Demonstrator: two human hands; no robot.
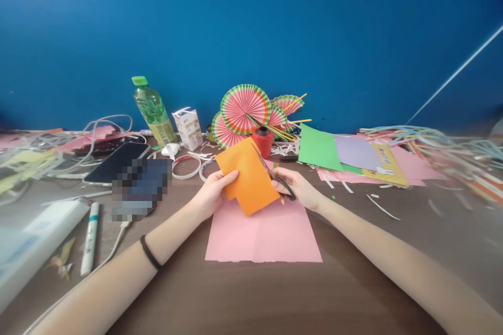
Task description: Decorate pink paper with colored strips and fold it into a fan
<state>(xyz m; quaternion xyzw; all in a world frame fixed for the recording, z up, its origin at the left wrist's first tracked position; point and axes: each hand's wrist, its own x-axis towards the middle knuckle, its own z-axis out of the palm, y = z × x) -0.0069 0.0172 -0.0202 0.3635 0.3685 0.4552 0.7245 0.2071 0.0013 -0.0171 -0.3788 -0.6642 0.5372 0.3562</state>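
Observation:
My left hand pinches the left edge of an orange sheet of paper, thumb on its front face. The sheet is held up at a tilt, with a step cut into its lower left edge. My right hand is closed around the black handles of a pair of scissors. Their blades point up and to the left, lying across the orange sheet near its right edge. Below both hands a pink sheet of paper lies flat on the table, its upper part covered by the orange one.
Behind stand striped paper fans, a red spool, a carton and a green bottle. Coloured sheets lie right, amid paper strips. At left are a phone, a marker and a cable.

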